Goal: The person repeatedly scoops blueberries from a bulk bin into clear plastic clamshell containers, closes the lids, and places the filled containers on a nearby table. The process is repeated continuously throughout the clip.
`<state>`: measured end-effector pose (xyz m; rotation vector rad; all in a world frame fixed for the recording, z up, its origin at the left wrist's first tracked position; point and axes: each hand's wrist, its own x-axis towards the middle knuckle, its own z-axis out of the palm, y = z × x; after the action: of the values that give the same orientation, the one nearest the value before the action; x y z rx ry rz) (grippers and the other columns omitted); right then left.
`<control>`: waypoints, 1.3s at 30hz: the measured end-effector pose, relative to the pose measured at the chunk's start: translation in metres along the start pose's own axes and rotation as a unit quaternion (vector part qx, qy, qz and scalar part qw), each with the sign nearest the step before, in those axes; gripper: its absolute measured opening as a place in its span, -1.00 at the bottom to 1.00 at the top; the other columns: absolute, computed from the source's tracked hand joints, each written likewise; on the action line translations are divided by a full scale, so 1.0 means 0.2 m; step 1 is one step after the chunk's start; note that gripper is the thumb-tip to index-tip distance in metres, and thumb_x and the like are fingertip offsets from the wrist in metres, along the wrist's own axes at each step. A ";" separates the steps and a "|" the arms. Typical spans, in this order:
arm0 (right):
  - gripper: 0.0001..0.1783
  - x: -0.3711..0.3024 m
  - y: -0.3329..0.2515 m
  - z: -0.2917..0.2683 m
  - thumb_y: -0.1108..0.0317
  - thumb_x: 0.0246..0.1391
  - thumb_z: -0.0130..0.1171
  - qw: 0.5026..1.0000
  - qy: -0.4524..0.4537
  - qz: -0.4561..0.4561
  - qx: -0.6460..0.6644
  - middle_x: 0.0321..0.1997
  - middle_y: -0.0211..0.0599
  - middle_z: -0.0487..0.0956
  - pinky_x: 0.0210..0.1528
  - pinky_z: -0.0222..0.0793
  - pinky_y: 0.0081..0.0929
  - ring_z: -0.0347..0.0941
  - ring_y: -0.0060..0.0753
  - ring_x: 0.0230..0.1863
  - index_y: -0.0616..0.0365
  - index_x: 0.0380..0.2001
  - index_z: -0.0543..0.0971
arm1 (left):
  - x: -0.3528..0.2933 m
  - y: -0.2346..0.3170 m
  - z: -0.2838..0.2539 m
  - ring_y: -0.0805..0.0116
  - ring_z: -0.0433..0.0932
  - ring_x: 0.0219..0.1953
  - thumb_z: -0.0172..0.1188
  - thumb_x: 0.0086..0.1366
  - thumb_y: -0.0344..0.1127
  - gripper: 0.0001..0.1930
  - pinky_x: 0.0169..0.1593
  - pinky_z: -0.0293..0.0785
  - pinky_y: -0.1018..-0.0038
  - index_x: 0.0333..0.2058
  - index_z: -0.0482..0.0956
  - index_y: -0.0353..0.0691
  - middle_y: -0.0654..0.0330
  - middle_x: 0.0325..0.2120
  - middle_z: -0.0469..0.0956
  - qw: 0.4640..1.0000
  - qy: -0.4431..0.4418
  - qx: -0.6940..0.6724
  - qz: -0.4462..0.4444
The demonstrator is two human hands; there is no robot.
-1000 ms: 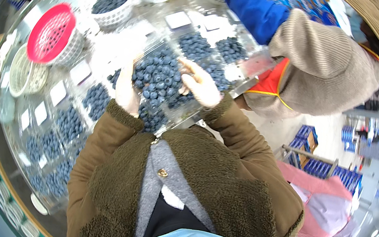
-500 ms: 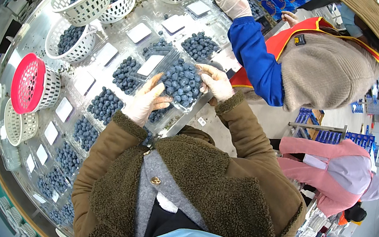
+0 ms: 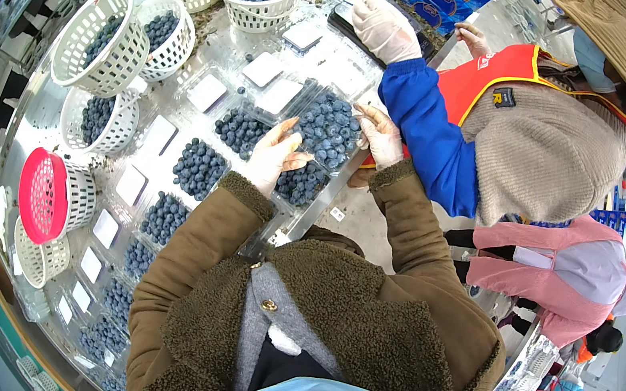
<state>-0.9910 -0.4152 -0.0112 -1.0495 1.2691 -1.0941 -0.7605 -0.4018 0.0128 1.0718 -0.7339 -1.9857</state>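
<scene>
Between white-gloved left hand (image 3: 277,156) and white-gloved right hand (image 3: 379,135), clear plastic box (image 3: 309,106) of round dark-blue berries (image 3: 329,130): ahead-right of left hand, fingers half-spread, grip unclear; just left of right hand, pinching edge.

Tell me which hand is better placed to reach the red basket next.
Left, likely: the left hand is nearer the red basket; the right hand is beyond the blueberry clamshell.

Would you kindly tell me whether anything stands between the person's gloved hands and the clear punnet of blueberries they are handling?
Nothing visible does: the left hand is at the left side of the clear punnet, and the right hand is at its right edge.
</scene>
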 end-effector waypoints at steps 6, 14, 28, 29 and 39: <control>-0.67 -0.02 0.01 0.02 0.35 0.12 -0.04 0.998 -0.013 0.049 0.023 -0.09 -0.45 0.48 -0.60 0.21 -0.86 0.26 -0.81 -0.65 0.10 -0.02 0.38 | 0.01 0.00 0.00 0.43 0.56 -0.45 0.09 0.17 -0.22 -0.42 -0.40 0.47 0.64 0.12 0.13 -0.32 0.09 0.03 0.29 1.000 0.027 -0.003 0.004; -0.65 0.11 0.11 -0.05 0.12 0.13 -0.04 0.998 0.022 -0.060 -0.017 -0.35 -0.49 0.48 -0.56 0.22 -0.79 0.32 -0.75 -0.58 0.08 -0.11 0.43 | -0.14 0.05 -0.06 0.37 0.56 -0.55 0.04 0.21 -0.32 -0.54 -0.54 0.49 0.65 0.08 0.21 -0.28 0.12 -0.09 0.37 0.995 0.089 -0.016 0.045; -0.50 0.79 0.28 -0.28 0.08 0.00 -0.05 0.979 0.173 -0.098 0.052 -0.23 -0.16 0.41 -0.24 0.25 -0.40 0.33 -0.27 -0.29 0.28 -0.11 0.33 | -0.32 0.15 -0.21 0.40 0.56 -0.56 0.02 0.22 -0.34 -0.57 -0.56 0.50 0.66 0.05 0.23 -0.33 0.12 -0.11 0.41 0.984 0.125 -0.050 0.118; -0.50 0.77 0.23 -0.28 0.09 0.01 -0.06 0.965 0.098 -0.070 0.235 -0.21 -0.14 0.40 -0.21 0.24 -0.40 0.33 -0.26 -0.26 0.29 -0.10 0.32 | -0.32 0.15 -0.21 0.39 0.56 -0.56 0.01 0.23 -0.34 -0.57 -0.58 0.49 0.66 0.05 0.23 -0.35 0.06 -0.03 0.35 0.984 0.137 -0.050 0.103; -0.59 0.51 -0.10 -0.17 0.26 0.08 -0.12 0.801 -0.164 0.208 0.537 -0.09 -0.11 0.39 0.02 0.20 -0.46 0.30 -0.25 -0.05 0.30 -0.05 0.32 | -0.29 0.11 -0.22 0.43 0.54 -0.62 0.05 0.21 -0.27 -0.56 -0.59 0.50 0.64 0.04 0.27 -0.29 0.19 -0.37 0.52 0.986 0.128 -0.033 0.101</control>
<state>-1.0256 -0.5186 -0.0113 -0.0499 0.3832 -0.9875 -0.6945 -0.3725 0.0341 1.1408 -0.6078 -1.6526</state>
